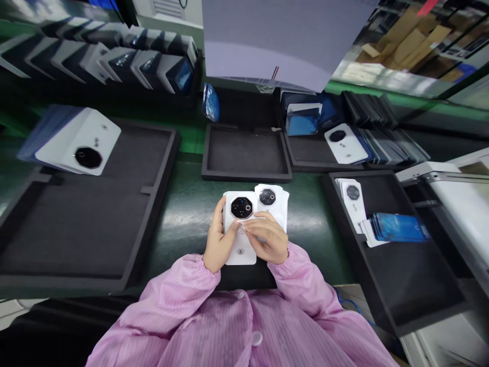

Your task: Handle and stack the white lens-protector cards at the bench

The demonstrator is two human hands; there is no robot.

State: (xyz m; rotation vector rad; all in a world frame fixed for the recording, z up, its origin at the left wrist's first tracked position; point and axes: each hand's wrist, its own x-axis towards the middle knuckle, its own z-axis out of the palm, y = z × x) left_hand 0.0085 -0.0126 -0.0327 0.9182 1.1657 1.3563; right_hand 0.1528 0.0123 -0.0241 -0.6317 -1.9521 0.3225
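A white phone back panel (232, 253) with a black octagonal camera patch stands in front of me, its round mark near the lower end. My left hand (219, 239) grips its left edge, thumb across the face just below the camera patch. My right hand (268, 238) is closed in a pinch over the same spot, fingertips meeting the left thumb; anything between them is too small to make out. Partly behind my right hand lies a stack of similar white panels (283, 210), also with a black camera patch on top.
Dark foam trays stand around: a large left tray (95, 214), a small middle tray (246, 153) and a right tray (412, 285). White panels (87, 132) lean in the left one. Blue-filmed pieces (399, 227) lie on the right one. A grey-white machine housing (282, 41) overhangs the back.
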